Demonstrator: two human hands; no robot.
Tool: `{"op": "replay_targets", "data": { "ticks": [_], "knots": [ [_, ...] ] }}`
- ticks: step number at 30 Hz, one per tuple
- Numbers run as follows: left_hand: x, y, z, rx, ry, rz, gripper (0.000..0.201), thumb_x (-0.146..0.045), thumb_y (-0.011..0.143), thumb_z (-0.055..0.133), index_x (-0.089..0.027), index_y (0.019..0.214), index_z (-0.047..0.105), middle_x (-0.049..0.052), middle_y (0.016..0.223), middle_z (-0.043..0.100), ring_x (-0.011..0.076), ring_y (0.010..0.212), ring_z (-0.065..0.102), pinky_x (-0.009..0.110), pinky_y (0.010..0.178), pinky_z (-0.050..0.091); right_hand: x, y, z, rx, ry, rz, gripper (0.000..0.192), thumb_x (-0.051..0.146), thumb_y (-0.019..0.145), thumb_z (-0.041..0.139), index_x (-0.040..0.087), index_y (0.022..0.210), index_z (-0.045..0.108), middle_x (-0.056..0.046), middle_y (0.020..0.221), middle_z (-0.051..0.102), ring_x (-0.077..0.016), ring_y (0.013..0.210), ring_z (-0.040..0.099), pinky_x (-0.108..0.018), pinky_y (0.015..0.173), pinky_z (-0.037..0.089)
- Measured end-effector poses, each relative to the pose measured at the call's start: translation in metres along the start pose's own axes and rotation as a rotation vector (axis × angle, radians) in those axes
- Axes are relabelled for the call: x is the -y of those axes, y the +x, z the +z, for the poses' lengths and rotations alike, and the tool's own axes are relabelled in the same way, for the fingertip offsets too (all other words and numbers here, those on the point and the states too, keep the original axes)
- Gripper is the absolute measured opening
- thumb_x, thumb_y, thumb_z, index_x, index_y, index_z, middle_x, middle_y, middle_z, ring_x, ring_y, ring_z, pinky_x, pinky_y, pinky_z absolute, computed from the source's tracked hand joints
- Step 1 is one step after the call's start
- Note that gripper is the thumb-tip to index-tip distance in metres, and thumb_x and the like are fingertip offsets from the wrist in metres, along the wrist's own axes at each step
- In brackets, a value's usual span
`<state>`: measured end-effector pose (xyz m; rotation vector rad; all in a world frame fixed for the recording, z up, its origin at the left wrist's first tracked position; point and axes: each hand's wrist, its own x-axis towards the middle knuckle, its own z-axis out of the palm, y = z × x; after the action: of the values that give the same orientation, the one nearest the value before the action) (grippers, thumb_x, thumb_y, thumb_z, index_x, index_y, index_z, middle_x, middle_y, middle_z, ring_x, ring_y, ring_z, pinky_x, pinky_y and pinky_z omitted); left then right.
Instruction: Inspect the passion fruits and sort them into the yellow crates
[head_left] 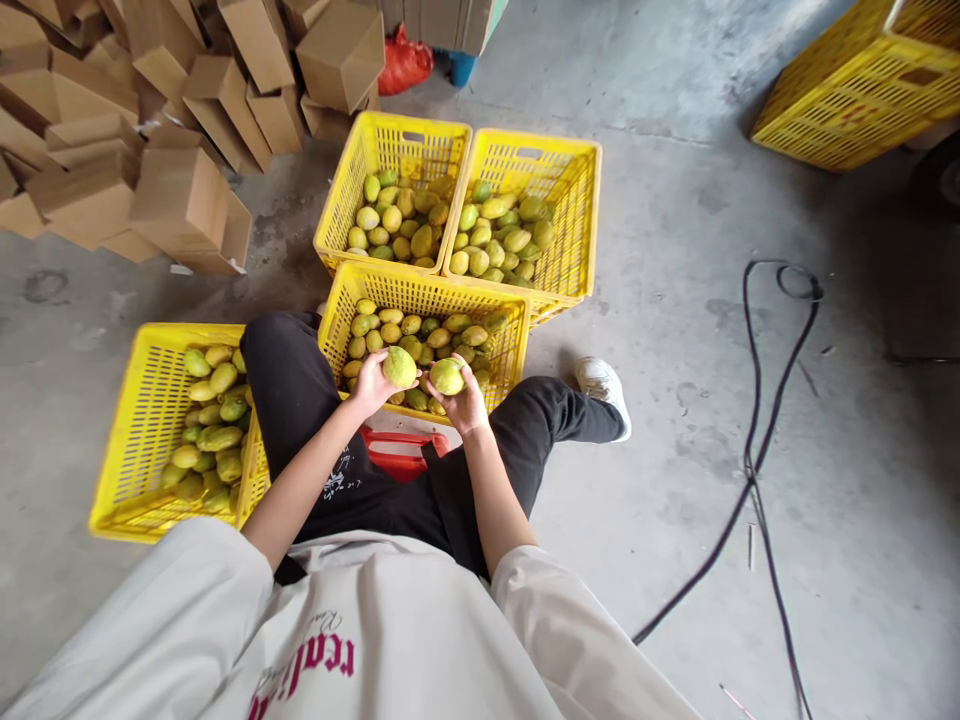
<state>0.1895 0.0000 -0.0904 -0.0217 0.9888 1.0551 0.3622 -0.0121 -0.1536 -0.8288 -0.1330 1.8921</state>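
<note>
My left hand [370,384] is closed around a yellow-green oval fruit [399,367], which looks like a small papaya or a mango; I cannot tell which. Another such fruit [448,376] rests in the curled fingers of my right hand [466,404]. Both hands are held close together above the near rim of a yellow plastic crate [517,352] between my knees. Inside that crate lie several similar fruits [442,338], some greener and some yellower. The two held fruits are slightly apart.
Two yellow crates [595,215] of fruit stand beyond, and another [124,430] is by my left leg. Cardboard boxes [187,205] pile up at the far left. A black cable [750,460] loops over the floor at right. More yellow crates [847,95] stand at the far right.
</note>
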Motion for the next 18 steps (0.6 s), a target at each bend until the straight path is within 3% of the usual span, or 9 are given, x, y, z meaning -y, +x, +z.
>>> {"op": "replay_targets", "data": {
  "ticks": [7,18],
  "knots": [
    [-0.0013,0.0027,0.0000,-0.009,0.031,0.018,0.025,-0.032,0.092,0.044,-0.013,0.102,0.056,0.010,0.086,0.067,0.0252,0.082,0.069,0.032,0.062,0.054,-0.0027,0.0054,-0.0072,-0.088,-0.031,-0.068,0.032,0.040,0.074,0.067,0.031,0.103,0.056,0.002,0.103,0.061,-0.0189,0.098,0.064,-0.044,0.081,0.058],
    [0.0000,0.0044,-0.0019,0.004,0.058,0.002,0.029,-0.032,0.094,0.040,-0.013,0.111,0.054,0.010,0.084,0.068,0.0246,0.076,0.070,0.032,0.057,0.054,-0.0083,0.0077,-0.0103,-0.174,-0.111,-0.133,0.030,0.040,0.075,0.067,0.031,0.100,0.055,0.003,0.108,0.058,-0.0142,0.092,0.063,-0.038,0.082,0.058]
  ]
}}
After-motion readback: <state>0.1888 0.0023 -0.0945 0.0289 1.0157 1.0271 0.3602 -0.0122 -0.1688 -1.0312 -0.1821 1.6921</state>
